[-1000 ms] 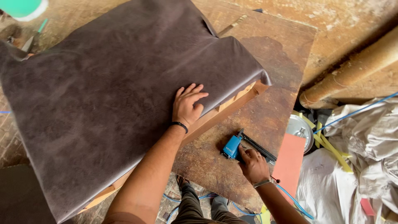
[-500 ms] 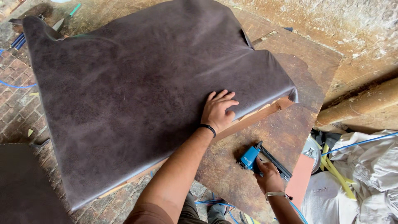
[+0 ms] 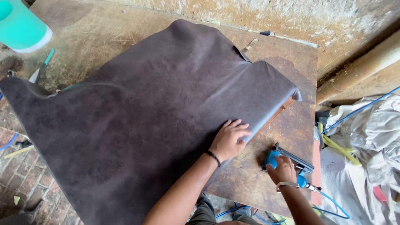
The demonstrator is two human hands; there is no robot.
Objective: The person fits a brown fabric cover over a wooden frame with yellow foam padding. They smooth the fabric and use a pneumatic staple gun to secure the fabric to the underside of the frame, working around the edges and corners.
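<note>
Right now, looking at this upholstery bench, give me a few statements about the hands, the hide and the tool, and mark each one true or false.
1. The left hand lies flat on the dark brown leather hide. True.
2. The right hand grips a hammer. False: it holds a blue pneumatic staple gun.
3. The staple gun rests on the wooden board, beside the hide's edge. True.
4. The hide is rolled into a tight tube. False: it is spread out, draped over the board.
5. A blue hose runs from the staple gun. True.
</note>
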